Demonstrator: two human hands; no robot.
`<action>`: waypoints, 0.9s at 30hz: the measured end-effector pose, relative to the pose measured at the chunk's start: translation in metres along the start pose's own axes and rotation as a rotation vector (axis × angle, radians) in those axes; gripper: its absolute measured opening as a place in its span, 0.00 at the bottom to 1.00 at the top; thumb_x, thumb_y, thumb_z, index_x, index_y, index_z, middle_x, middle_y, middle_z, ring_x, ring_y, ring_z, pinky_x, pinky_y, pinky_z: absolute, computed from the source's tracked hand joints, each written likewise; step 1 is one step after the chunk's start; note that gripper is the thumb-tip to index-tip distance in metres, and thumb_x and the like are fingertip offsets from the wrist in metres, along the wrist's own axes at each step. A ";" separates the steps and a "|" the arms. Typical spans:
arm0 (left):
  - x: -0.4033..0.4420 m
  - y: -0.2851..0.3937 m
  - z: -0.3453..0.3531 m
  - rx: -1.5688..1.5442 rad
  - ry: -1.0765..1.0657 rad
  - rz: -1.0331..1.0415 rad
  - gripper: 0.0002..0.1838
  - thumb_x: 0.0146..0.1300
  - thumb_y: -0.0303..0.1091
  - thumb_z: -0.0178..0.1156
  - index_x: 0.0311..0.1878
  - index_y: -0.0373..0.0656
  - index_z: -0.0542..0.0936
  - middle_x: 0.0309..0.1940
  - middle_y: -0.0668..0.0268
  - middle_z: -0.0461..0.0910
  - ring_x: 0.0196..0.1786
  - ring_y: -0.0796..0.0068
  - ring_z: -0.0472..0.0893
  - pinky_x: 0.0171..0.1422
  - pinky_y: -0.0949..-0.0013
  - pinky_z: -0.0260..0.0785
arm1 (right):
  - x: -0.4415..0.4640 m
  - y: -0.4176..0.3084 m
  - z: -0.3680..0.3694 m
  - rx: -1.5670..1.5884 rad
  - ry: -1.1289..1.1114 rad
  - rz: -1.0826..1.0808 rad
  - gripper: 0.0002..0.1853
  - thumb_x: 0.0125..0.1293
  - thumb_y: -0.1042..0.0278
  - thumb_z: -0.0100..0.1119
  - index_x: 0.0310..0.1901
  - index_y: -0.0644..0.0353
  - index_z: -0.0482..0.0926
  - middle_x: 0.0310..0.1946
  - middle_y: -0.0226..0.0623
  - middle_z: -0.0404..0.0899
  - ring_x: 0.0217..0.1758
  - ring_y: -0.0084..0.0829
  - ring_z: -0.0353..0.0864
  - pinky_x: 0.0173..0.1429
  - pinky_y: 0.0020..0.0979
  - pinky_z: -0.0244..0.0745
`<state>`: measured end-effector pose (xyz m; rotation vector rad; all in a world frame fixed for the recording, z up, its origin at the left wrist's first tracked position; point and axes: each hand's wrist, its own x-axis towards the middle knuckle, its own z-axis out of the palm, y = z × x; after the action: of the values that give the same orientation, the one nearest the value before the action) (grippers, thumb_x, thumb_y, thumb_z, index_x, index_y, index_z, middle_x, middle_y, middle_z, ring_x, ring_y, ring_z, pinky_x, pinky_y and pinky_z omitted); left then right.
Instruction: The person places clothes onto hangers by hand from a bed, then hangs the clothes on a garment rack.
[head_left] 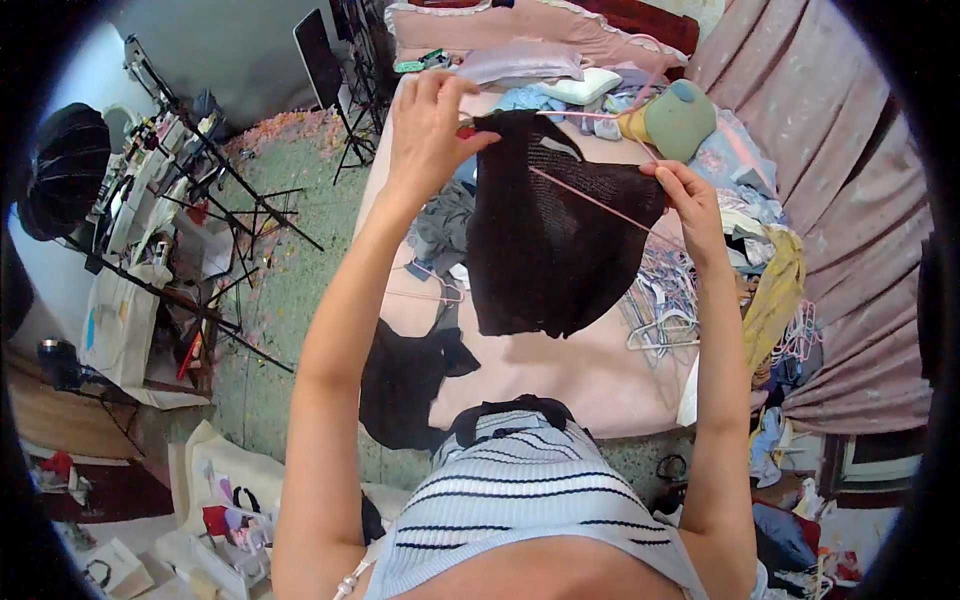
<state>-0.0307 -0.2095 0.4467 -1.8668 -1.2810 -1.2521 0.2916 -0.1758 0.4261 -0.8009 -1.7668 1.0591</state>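
A black, loosely knitted top (550, 240) hangs in front of me above the bed. My left hand (430, 130) is closed at its upper left corner, thumb against the fabric. With thumb and fingertips, my right hand (690, 205) pinches the upper right corner. A pink clothes hanger (605, 210) is tangled with the top: one bar crosses the front of the cloth, another runs along the upper edge. Part of the hanger is hidden by the fabric.
The pink bed (530, 385) holds a black garment (405, 385), a pile of hangers (665, 300), heaped clothes, pillows and a green plush toy (680, 120). Tripods and a light stand (240, 205) are on the left. Pink curtains (850, 200) hang at right.
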 end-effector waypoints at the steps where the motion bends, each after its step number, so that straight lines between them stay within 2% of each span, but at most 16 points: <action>1: 0.003 0.003 0.000 0.020 0.023 0.047 0.13 0.46 0.41 0.68 0.31 0.45 0.79 0.36 0.61 0.75 0.46 0.59 0.72 0.50 0.62 0.63 | 0.002 -0.001 0.000 0.000 0.007 -0.002 0.13 0.65 0.61 0.52 0.42 0.61 0.80 0.31 0.24 0.78 0.27 0.12 0.68 0.32 0.17 0.63; 2: 0.006 0.007 0.000 0.041 0.048 0.093 0.13 0.48 0.42 0.67 0.33 0.45 0.80 0.35 0.60 0.76 0.44 0.59 0.74 0.49 0.63 0.64 | 0.004 -0.002 -0.001 0.040 -0.013 0.029 0.13 0.65 0.61 0.52 0.42 0.60 0.80 0.32 0.24 0.79 0.28 0.13 0.70 0.33 0.17 0.64; 4: 0.008 0.003 0.002 -0.322 -0.519 -0.223 0.15 0.51 0.46 0.64 0.33 0.44 0.80 0.25 0.61 0.76 0.32 0.62 0.76 0.36 0.64 0.66 | 0.005 -0.006 -0.001 0.075 -0.038 0.063 0.13 0.65 0.61 0.53 0.43 0.60 0.80 0.33 0.25 0.79 0.30 0.13 0.71 0.35 0.16 0.65; 7: 0.012 0.001 -0.001 -0.352 -0.524 -0.210 0.16 0.53 0.49 0.62 0.34 0.45 0.81 0.21 0.61 0.75 0.27 0.63 0.75 0.33 0.65 0.64 | 0.008 -0.020 -0.013 0.189 -0.089 0.164 0.13 0.64 0.63 0.54 0.45 0.61 0.78 0.36 0.28 0.79 0.35 0.15 0.75 0.41 0.17 0.68; 9: 0.018 0.000 -0.008 -0.345 -0.566 -0.208 0.18 0.54 0.51 0.61 0.32 0.45 0.81 0.19 0.61 0.74 0.24 0.66 0.73 0.30 0.67 0.62 | 0.009 -0.023 -0.031 0.405 -0.248 0.244 0.15 0.63 0.65 0.55 0.48 0.65 0.76 0.39 0.32 0.79 0.39 0.18 0.77 0.47 0.19 0.70; 12: 0.026 -0.013 -0.008 -0.400 -0.514 -0.156 0.19 0.52 0.52 0.62 0.29 0.43 0.82 0.17 0.62 0.74 0.22 0.70 0.72 0.28 0.69 0.62 | 0.010 -0.023 -0.049 0.424 -0.222 0.295 0.17 0.62 0.66 0.56 0.50 0.67 0.74 0.42 0.34 0.79 0.40 0.19 0.77 0.48 0.21 0.71; 13: 0.027 -0.016 -0.008 -0.383 -0.483 -0.146 0.20 0.51 0.54 0.62 0.27 0.44 0.83 0.16 0.64 0.74 0.20 0.70 0.73 0.26 0.70 0.63 | 0.010 -0.016 -0.048 0.391 -0.150 0.282 0.17 0.61 0.65 0.57 0.50 0.65 0.74 0.40 0.30 0.78 0.38 0.16 0.76 0.42 0.17 0.71; 14: 0.032 -0.015 -0.012 -0.384 -0.480 -0.145 0.20 0.51 0.54 0.62 0.27 0.44 0.83 0.16 0.64 0.74 0.20 0.70 0.73 0.26 0.70 0.63 | 0.011 -0.014 -0.049 0.388 -0.150 0.280 0.17 0.61 0.65 0.57 0.50 0.65 0.74 0.40 0.30 0.78 0.38 0.16 0.76 0.42 0.17 0.71; 16: 0.041 -0.012 -0.019 -0.158 -0.533 -0.128 0.21 0.50 0.57 0.62 0.27 0.46 0.83 0.15 0.65 0.75 0.19 0.70 0.75 0.26 0.69 0.64 | 0.012 -0.013 -0.051 0.298 -0.160 0.303 0.17 0.61 0.65 0.56 0.50 0.63 0.74 0.37 0.25 0.78 0.30 0.12 0.72 0.31 0.13 0.66; 17: 0.045 -0.011 -0.019 -0.126 -0.478 -0.091 0.22 0.48 0.60 0.61 0.26 0.48 0.83 0.15 0.66 0.76 0.21 0.67 0.77 0.26 0.68 0.66 | 0.013 -0.012 -0.055 0.232 -0.191 0.331 0.17 0.61 0.64 0.56 0.50 0.61 0.75 0.35 0.21 0.76 0.22 0.09 0.65 0.24 0.12 0.58; 20: 0.055 -0.013 -0.024 0.045 -0.323 0.045 0.23 0.46 0.61 0.61 0.25 0.49 0.83 0.16 0.67 0.77 0.23 0.66 0.79 0.27 0.68 0.68 | 0.019 -0.010 -0.058 0.213 -0.243 0.336 0.17 0.61 0.64 0.56 0.50 0.61 0.74 0.35 0.21 0.77 0.19 0.08 0.61 0.21 0.12 0.55; 21: 0.056 -0.018 -0.020 0.116 -0.198 0.147 0.23 0.45 0.62 0.59 0.23 0.51 0.82 0.16 0.68 0.77 0.24 0.65 0.80 0.27 0.68 0.69 | 0.024 -0.006 -0.062 0.213 -0.247 0.336 0.17 0.61 0.64 0.56 0.50 0.61 0.74 0.35 0.21 0.77 0.19 0.08 0.61 0.21 0.12 0.55; 23: 0.059 -0.019 -0.021 0.174 -0.171 0.183 0.23 0.46 0.62 0.59 0.23 0.51 0.82 0.16 0.68 0.77 0.24 0.66 0.80 0.26 0.69 0.69 | 0.028 0.000 -0.065 0.272 -0.311 0.347 0.17 0.62 0.65 0.56 0.51 0.61 0.73 0.41 0.28 0.78 0.24 0.09 0.70 0.26 0.11 0.64; 24: 0.060 -0.018 -0.022 0.229 -0.143 0.221 0.22 0.46 0.62 0.58 0.23 0.52 0.81 0.16 0.68 0.77 0.25 0.67 0.80 0.25 0.69 0.69 | 0.028 -0.002 -0.066 0.272 -0.312 0.349 0.17 0.62 0.65 0.56 0.51 0.61 0.73 0.41 0.28 0.78 0.24 0.09 0.70 0.26 0.11 0.64; 25: 0.060 -0.017 -0.022 0.245 -0.112 0.240 0.19 0.47 0.57 0.61 0.23 0.49 0.80 0.18 0.73 0.76 0.22 0.70 0.78 0.26 0.71 0.66 | 0.029 -0.007 -0.069 0.262 -0.338 0.382 0.19 0.61 0.64 0.57 0.52 0.62 0.72 0.42 0.30 0.77 0.29 0.12 0.72 0.31 0.13 0.67; 27: 0.060 -0.016 -0.021 0.286 -0.088 0.218 0.19 0.47 0.57 0.61 0.23 0.49 0.80 0.18 0.73 0.76 0.22 0.70 0.78 0.25 0.71 0.66 | 0.027 -0.017 -0.065 0.251 -0.365 0.414 0.21 0.60 0.63 0.59 0.52 0.63 0.72 0.43 0.31 0.77 0.34 0.14 0.75 0.35 0.14 0.71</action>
<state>-0.0469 -0.1956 0.5085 -1.8116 -1.1938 -0.8353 0.3397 -0.1392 0.4664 -0.8764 -1.7494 1.7573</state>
